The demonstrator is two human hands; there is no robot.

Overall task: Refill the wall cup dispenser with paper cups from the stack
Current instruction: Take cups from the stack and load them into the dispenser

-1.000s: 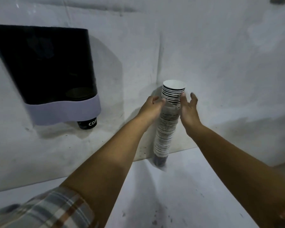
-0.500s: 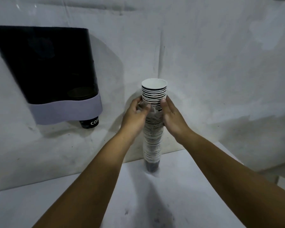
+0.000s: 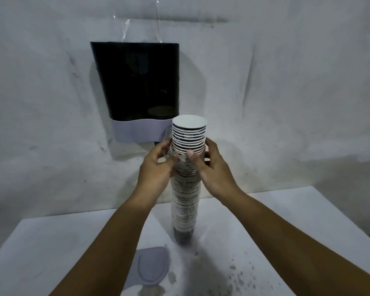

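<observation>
Our left hand (image 3: 156, 167) and right hand (image 3: 212, 169) pinch the cup stack (image 3: 186, 189) near its top; stack upright on table (image 3: 308, 221). Dispenser (image 3: 139, 88) on wall, at 11 o'clock of stack.

Cup stack (image 3: 185, 201): paper, matt white rims, dark printed bands; lower part sheathed in thin clear glossy plastic film.
Wall dispenser (image 3: 140, 82), behind the cup stack: dark, smooth, glossy plastic body; pale matt plastic band at its base; clear film strip above it.
Table (image 3: 286, 221), under the cup stack: white, smooth, matt top, speckled with dark marks.
Lid (image 3: 152, 267), near the cup stack's foot: pale grey, smooth plastic.
Wall (image 3: 286, 82), behind the cup stack: white, rough, scuffed, matt.
</observation>
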